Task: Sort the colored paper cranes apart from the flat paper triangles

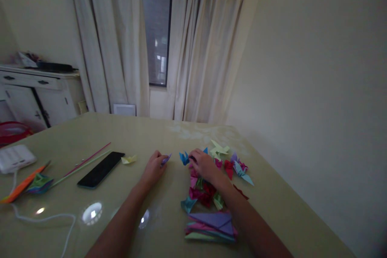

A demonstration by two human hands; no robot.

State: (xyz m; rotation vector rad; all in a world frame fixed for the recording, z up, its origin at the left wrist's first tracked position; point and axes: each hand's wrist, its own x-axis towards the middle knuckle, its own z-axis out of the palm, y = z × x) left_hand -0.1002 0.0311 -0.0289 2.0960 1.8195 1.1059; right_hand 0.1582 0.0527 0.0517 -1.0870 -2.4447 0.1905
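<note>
My left hand rests on the table with its fingers closed on a small purple folded paper piece. My right hand lies curled over a heap of folded paper pieces, its fingers closed next to a blue folded piece. Whether it grips that piece I cannot make out. More folded pieces, pale green, red and light blue, lie just right of that hand. A stack of folded coloured sheets sits below my right forearm.
A black phone lies left of my left hand, with thin pink and green sticks and a small yellow paper beside it. A white box, cable and orange paper shape sit at the far left. The table meets a wall on the right.
</note>
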